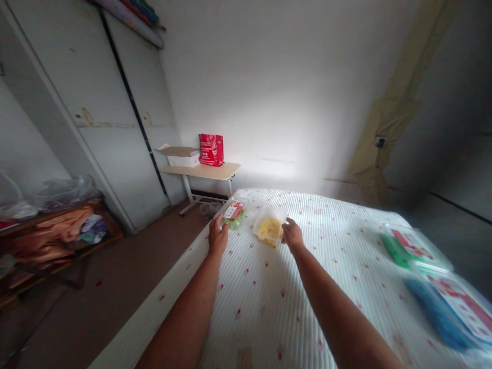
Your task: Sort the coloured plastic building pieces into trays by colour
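A clear plastic box point(237, 221) with green contents and a red and white label stands near the left edge of the bed. My left hand point(218, 234) is closed at its near left corner, thumb and fingers around the edge. To the right of it is a clear plastic container point(270, 230) with yellow contents; no label shows on it. My right hand point(292, 234) grips its right rim, fingers curled. What the yellow and green contents are is too small to tell.
At the right of the patterned bed cover point(265, 318) lie a labelled box with green contents point(417, 248) and one with blue contents point(451, 312). Beyond the bed, a small table point(219, 171) carries a red bag point(211, 150) and a white box point(183, 160). A cluttered shelf point(57, 236) stands left.
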### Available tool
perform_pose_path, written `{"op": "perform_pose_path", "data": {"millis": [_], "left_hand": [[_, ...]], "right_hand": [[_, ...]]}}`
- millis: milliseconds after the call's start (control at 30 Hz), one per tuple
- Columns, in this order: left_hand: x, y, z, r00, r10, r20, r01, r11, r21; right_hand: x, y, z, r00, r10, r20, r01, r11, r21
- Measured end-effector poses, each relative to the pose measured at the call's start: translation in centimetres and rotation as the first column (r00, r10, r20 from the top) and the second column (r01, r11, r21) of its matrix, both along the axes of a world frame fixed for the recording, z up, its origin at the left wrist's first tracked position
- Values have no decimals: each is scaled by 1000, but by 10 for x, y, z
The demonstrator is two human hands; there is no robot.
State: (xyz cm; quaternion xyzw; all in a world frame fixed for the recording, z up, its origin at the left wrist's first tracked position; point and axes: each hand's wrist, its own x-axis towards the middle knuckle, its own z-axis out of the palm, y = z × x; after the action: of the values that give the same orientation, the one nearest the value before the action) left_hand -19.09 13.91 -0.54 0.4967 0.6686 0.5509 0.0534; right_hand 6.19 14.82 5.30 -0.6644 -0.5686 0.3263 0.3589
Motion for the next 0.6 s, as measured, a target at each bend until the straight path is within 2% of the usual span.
{"op": "perform_pose_path", "data": {"millis": [233, 400, 500, 600], "left_hand": [[-3, 2, -4, 1000, -20, 13, 20, 1000, 0], [-4, 0, -4, 999, -22, 32, 22, 1000, -11], [-3, -3, -2, 998, -12, 61, 14, 999, -30], [-1, -7, 2, 995, 0, 104, 5, 999, -47]], "right_hand": [[-33, 25, 4, 991, 48, 128, -45, 999, -23], [-44, 28, -1, 981, 75, 178, -70, 997, -30], [-38, 26, 4, 973, 81, 217, -77, 997, -28], [-10, 26, 22, 954, 52, 297, -57, 998, 8]]}}
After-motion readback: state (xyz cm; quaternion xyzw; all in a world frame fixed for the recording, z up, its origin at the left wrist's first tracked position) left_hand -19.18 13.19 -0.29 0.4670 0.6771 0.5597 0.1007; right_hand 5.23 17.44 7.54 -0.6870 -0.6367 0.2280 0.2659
